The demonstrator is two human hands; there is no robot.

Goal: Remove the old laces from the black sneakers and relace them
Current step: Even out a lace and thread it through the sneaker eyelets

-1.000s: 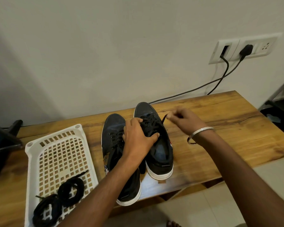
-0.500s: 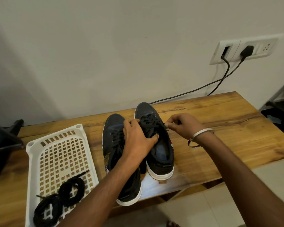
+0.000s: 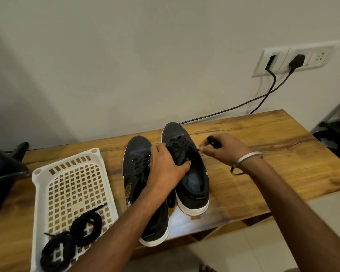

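Sneakers — right one (image 3: 192,179) and left one (image 3: 137,173) side by side at frame centre on counter (image 3: 263,134), long axes toes toward upper frame | left hand (image 3: 165,169) fingers curled over right sneaker's tongue | right hand (image 3: 224,148) pinches lace end (image 3: 200,149) — at its upper right eyelets

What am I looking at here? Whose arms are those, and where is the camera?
The camera sits on a person's head and looks down, so the two arms are that person's own. On a wooden bench stand two black sneakers. The left hand grips the tongue and laces of the right sneaker to hold it in place. The right hand, with a silver bangle on its wrist, pinches the lace at the side of that shoe. The left sneaker is laced. Beside it is a white basket with two coiled black laces inside.
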